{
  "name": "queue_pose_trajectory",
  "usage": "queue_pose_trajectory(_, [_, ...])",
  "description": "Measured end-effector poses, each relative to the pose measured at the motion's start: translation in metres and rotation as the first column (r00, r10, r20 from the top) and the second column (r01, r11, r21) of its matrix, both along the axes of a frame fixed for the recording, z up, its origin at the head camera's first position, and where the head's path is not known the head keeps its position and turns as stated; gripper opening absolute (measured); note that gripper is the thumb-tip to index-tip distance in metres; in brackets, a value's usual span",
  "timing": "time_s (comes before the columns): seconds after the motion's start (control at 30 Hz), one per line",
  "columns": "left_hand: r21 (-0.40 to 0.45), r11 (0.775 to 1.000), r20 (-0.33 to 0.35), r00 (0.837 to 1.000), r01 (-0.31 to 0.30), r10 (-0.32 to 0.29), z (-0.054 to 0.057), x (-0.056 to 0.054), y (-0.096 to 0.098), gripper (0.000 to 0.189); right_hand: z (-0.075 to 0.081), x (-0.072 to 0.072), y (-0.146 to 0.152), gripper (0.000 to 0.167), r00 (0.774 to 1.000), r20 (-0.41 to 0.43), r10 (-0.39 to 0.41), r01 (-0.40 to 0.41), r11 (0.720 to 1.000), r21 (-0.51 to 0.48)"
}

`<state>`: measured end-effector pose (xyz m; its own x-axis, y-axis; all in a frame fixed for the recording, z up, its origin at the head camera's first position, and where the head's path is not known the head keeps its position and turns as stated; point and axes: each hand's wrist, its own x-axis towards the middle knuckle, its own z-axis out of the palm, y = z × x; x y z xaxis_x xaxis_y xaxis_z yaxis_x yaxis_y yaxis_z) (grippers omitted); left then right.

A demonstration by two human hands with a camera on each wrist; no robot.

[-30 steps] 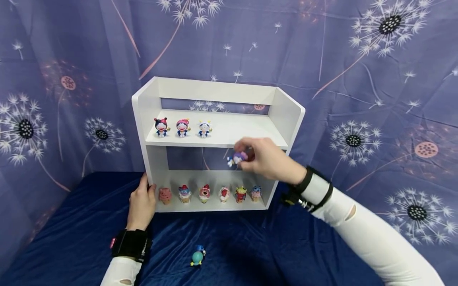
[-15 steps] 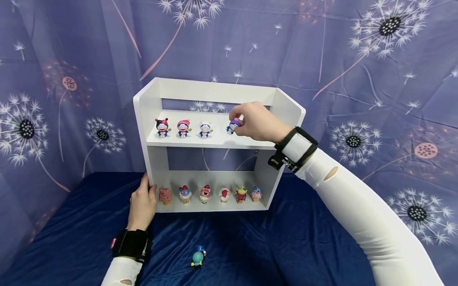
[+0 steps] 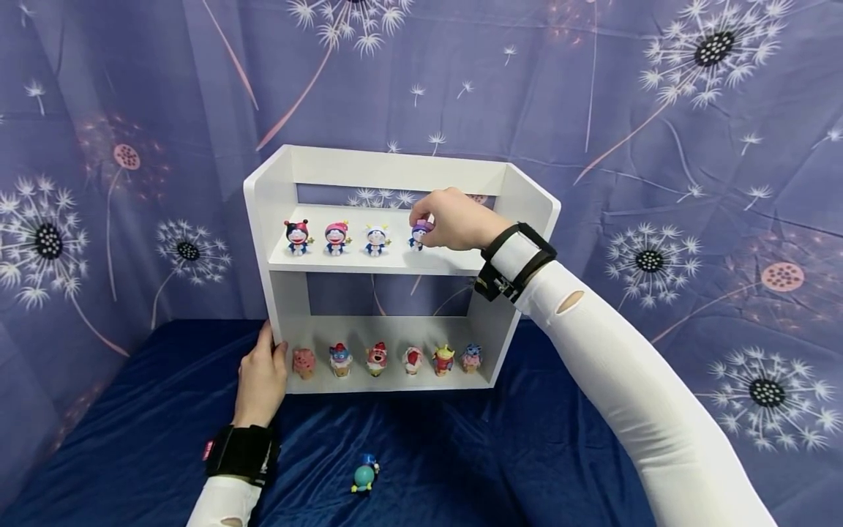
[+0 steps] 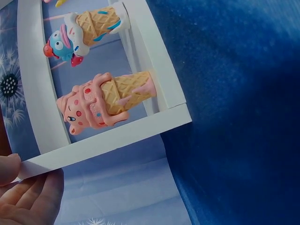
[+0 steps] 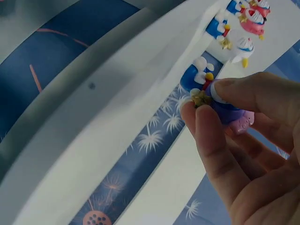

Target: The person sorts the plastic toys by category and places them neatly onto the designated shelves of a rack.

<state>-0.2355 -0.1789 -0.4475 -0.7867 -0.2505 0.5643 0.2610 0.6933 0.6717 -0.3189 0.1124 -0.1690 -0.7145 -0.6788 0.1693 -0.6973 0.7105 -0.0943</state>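
My right hand [image 3: 461, 218] pinches a small figurine in a purple hood [image 3: 418, 233] at the upper board of a white two-tier shelf [image 3: 395, 162]. The right wrist view shows thumb and fingers around its purple hood [image 5: 230, 113], its blue body and gold star exposed. To its left stand three similar figurines, in a red-and-black hood [image 3: 297, 238], a pink hood [image 3: 336, 238] and a white hood [image 3: 376, 240]. My left hand [image 3: 259, 380] grips the shelf's left side panel [image 4: 101, 149] low down, thumb on one face and fingers on the other.
On the lower board several ice-cream-cone figurines stand in a row, a pink one [image 3: 304, 362] leftmost and a blue-eared one [image 3: 471, 357] rightmost. Another blue-and-teal figurine [image 3: 364, 474] lies on the dark blue cloth [image 3: 448, 454] in front. A dandelion-print curtain [image 3: 421, 66] hangs behind.
My right hand has lifted the purple-hooded figurine from in front of the lower opening to the upper board, then shifted it left, turning it upright. My left hand has stayed on the panel.
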Motion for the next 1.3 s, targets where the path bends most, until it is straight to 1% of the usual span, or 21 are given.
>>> queue_pose_trajectory(0.23, [0.006,1.000,0.019,1.000,0.001,-0.002,0.002,0.001,0.000,0.045,0.003,-0.004,-0.003,0.021,0.999,0.040,-0.002,0.000,0.998,0.058])
queue_pose_trajectory(0.4, [0.011,1.000,0.017,1.000,-0.004,0.003,0.001,0.001,0.001,0.044,0.003,-0.006,-0.006,0.024,0.999,0.053,-0.006,0.001,0.996,0.093])
queue_pose_trajectory(0.83, [0.000,1.000,-0.031,1.000,-0.003,0.003,0.001,-0.001,-0.001,0.044,0.008,-0.008,-0.013,0.026,0.994,0.091,-0.060,0.047,0.989,0.139])
queue_pose_trajectory(1.03, [0.001,1.000,-0.033,0.999,-0.006,0.006,0.001,0.000,-0.001,0.044,0.006,-0.009,-0.014,0.028,0.995,0.087,-0.056,0.044,0.989,0.142])
queue_pose_trajectory(1.3, [0.011,1.000,-0.024,1.000,0.003,-0.003,0.001,0.001,0.001,0.044,-0.001,-0.010,-0.013,0.038,0.990,0.130,-0.048,0.034,0.993,0.112])
